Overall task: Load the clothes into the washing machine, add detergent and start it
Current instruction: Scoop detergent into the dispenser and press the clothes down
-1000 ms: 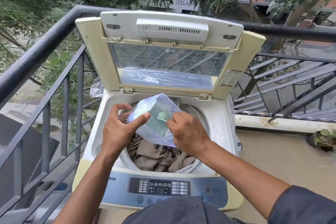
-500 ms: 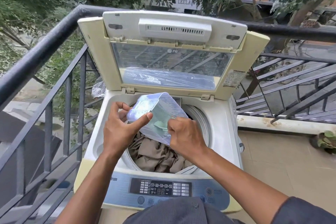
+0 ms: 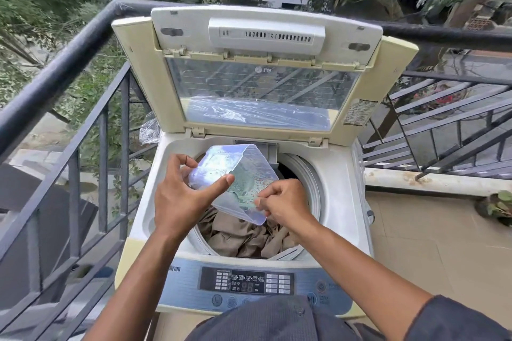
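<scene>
While the lid (image 3: 263, 75) of the one washing machine (image 3: 335, 174) stands raised at twelve o'clock, two bare hands hold a single clear plastic detergent container (image 3: 235, 174) tilted over the open drum (image 3: 310, 188). The left hand (image 3: 180, 196), at nine o'clock of the container, grips its upper end, thumb stretched across the near face and fingers curled behind. The right hand (image 3: 282, 205), at four o'clock of it, has its fingers bunched together and pinches at the container's lower mouth; what lies between the fingertips cannot be told. Speckled powder shows through the container's wall. Below, at six o'clock of the container, one heap of brown clothes (image 3: 243, 235) lies inside the drum. One control panel (image 3: 249, 282) with a display runs along the machine's near edge. A black railing (image 3: 55, 69) encloses the balcony at nine and twelve o'clock, and one potted plant (image 3: 496, 205) sits at three o'clock
</scene>
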`<state>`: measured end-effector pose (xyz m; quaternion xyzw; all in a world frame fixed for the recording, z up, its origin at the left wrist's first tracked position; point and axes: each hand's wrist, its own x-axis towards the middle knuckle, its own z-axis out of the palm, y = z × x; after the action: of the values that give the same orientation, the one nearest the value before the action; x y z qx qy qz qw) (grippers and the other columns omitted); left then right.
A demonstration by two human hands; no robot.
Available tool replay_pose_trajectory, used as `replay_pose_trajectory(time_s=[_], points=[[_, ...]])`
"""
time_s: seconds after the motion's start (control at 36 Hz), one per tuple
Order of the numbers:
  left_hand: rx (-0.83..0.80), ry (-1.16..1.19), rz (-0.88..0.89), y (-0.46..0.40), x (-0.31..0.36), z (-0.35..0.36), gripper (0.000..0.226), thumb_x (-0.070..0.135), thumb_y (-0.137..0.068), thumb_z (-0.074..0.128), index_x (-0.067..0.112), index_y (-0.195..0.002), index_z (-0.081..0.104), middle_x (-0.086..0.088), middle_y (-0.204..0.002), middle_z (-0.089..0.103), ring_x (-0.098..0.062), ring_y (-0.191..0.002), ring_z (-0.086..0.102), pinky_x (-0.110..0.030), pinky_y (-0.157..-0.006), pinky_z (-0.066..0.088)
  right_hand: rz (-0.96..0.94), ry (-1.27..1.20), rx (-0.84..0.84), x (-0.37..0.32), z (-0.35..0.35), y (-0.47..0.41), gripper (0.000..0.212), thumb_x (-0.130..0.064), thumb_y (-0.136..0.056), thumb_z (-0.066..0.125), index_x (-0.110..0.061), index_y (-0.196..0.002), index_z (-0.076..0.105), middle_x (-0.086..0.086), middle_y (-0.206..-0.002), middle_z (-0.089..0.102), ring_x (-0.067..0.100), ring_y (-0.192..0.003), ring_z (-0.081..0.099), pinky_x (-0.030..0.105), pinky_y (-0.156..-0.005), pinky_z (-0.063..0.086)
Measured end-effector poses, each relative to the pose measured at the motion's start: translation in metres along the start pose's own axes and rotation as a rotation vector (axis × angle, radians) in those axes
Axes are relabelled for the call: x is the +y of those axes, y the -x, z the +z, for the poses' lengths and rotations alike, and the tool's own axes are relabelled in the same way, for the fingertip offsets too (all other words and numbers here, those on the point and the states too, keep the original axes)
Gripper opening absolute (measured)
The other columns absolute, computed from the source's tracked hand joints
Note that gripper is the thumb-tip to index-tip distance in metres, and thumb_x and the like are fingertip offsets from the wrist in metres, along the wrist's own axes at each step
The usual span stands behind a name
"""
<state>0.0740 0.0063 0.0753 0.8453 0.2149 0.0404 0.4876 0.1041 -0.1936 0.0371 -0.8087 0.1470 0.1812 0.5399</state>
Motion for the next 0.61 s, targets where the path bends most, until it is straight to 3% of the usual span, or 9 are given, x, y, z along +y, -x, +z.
replay_pose_trajectory(time_s=[0.11,0.19,0.28,0.42,0.5,0.61], points=[[-0.017,0.024,-0.028,0.000,-0.008,0.000,0.081,0.076,-0.050,0.086,0.031,-0.108,0.050,0.015,-0.103,0.072,-0.017,-0.094,0.074,-0.051,-0.092,0.059,0.116,-0.195,-0.006,0.002,-0.002,-0.001,0.004,0.011,-0.081,0.076,0.009,-0.080,0.073,0.012,-0.068,0.073,0.008,-0.046,0.060,0.016,-0.039,0.040],[-0.017,0.041,-0.067,0.001,-0.011,0.001,0.080,0.079,-0.048,0.083,0.035,-0.107,0.051,0.014,-0.107,0.070,-0.009,-0.095,0.071,-0.048,-0.096,0.057,0.163,-0.247,-0.013,0.006,-0.002,-0.004,0.007,0.007,-0.083,0.076,0.002,-0.078,0.074,0.015,-0.070,0.075,0.012,-0.048,0.059,0.020,-0.038,0.036],[-0.011,0.047,-0.119,-0.001,-0.016,0.003,0.080,0.084,-0.046,0.080,0.039,-0.107,0.051,0.005,-0.114,0.071,-0.016,-0.100,0.070,-0.048,-0.098,0.055,0.195,-0.318,-0.030,0.009,-0.003,-0.007,0.004,0.005,-0.085,0.076,0.001,-0.085,0.073,0.019,-0.075,0.077,0.013,-0.051,0.060,0.021,-0.040,0.036],[0.021,0.146,-0.212,-0.005,-0.030,0.006,0.075,0.085,-0.045,0.080,0.045,-0.102,0.052,0.005,-0.114,0.073,-0.015,-0.104,0.070,-0.046,-0.098,0.052,0.244,-0.472,-0.023,0.012,-0.008,-0.009,0.008,0.008,-0.085,0.075,0.007,-0.092,0.072,0.021,-0.077,0.076,0.013,-0.050,0.057,0.021,-0.041,0.036],[0.027,0.245,-0.285,-0.010,-0.044,0.009,0.077,0.091,-0.037,0.082,0.050,-0.095,0.053,-0.002,-0.117,0.074,-0.020,-0.108,0.071,-0.054,-0.103,0.053,0.273,-0.507,-0.021,0.013,-0.010,-0.014,0.010,0.007,-0.085,0.075,0.008,-0.094,0.072,0.023,-0.080,0.076,0.013,-0.052,0.057,0.021,-0.042,0.037],[0.003,0.338,-0.379,-0.015,-0.058,0.015,0.078,0.086,-0.037,0.087,0.043,-0.096,0.059,-0.005,-0.121,0.071,-0.020,-0.116,0.068,-0.057,-0.106,0.053,0.294,-0.529,-0.015,0.012,-0.013,-0.019,0.011,0.007,-0.085,0.074,0.004,-0.096,0.074,0.024,-0.087,0.077,0.014,-0.054,0.059,0.022,-0.045,0.038]])
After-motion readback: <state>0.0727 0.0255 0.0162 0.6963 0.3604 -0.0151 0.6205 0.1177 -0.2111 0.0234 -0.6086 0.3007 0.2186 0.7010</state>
